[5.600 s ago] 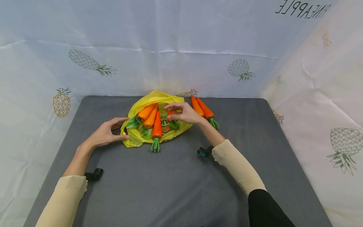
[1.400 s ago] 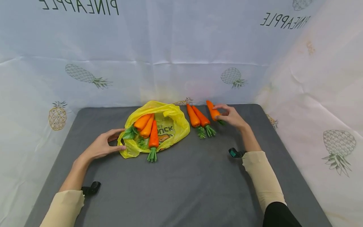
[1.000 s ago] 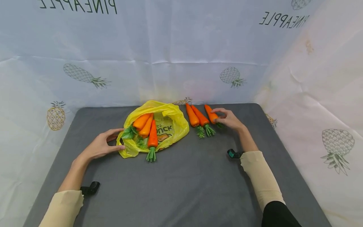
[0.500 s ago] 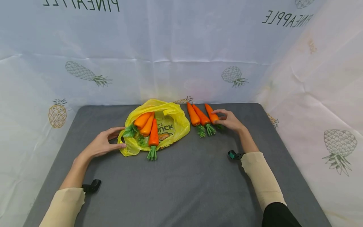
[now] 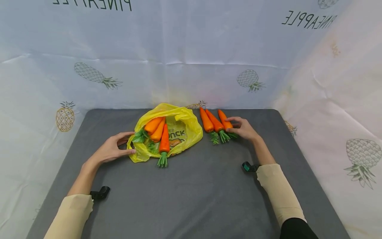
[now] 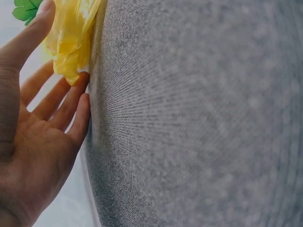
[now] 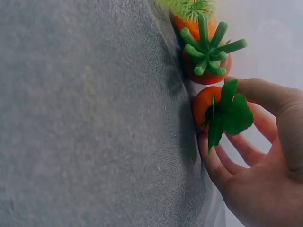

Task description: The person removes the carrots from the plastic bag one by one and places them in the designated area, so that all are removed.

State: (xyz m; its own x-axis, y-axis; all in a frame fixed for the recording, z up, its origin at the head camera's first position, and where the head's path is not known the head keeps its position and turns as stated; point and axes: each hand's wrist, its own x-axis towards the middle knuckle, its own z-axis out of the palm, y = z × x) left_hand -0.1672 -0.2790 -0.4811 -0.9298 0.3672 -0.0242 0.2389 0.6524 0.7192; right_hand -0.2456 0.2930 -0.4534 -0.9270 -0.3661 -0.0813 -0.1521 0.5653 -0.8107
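Note:
A yellow plastic bag lies with its mouth open on the grey table. Three orange carrots lie in it, and the nearest carrot has its green stem stubs past the rim. At the bag's left edge is my left hand, its fingers long and relaxed against the plastic, thumb apart from them. My right hand grips a leafy-topped carrot between thumb and fingers. That carrot is the rightmost of three side by side; its broad green leaves face the right wrist camera.
Left of the gripped carrot are a stubby-stemmed carrot and a feathery-topped carrot, close to the bag. The grey-covered table ends at a white pineapple-print cloth behind.
Over several seconds my right hand has brought the leafy carrot out of the bag and rightward beside the other two. It then shifted slightly left and nearer to them. My left hand has stayed put.

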